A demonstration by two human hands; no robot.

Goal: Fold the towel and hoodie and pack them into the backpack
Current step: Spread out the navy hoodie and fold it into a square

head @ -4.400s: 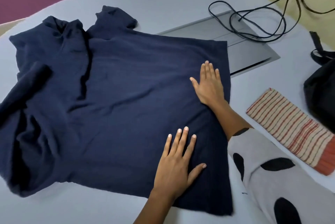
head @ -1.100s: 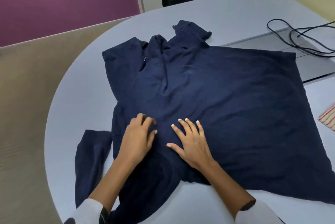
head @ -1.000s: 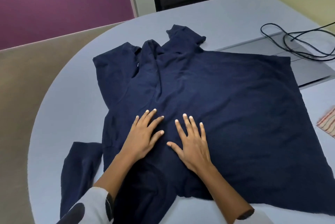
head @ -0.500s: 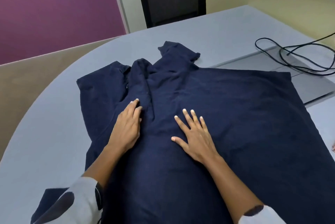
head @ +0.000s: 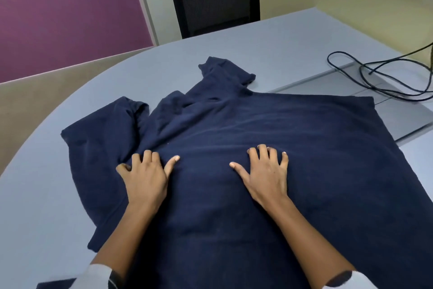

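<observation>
Under both palms, the navy hoodie lies spread on the grey table, its long axis running left to right, hood end to the left, hem to the right beside the black cable. The left hand sits nearest the rumpled hood and sleeve, fingers curling down into the cloth and bunching it; the right hand presses mid-body, fingertips bent into the fabric, pinning rather than holding. Compared with 0.5 s ago, both hands have drawn back toward the person and their fingers have curled from flat. Neither towel nor backpack is in view.
</observation>
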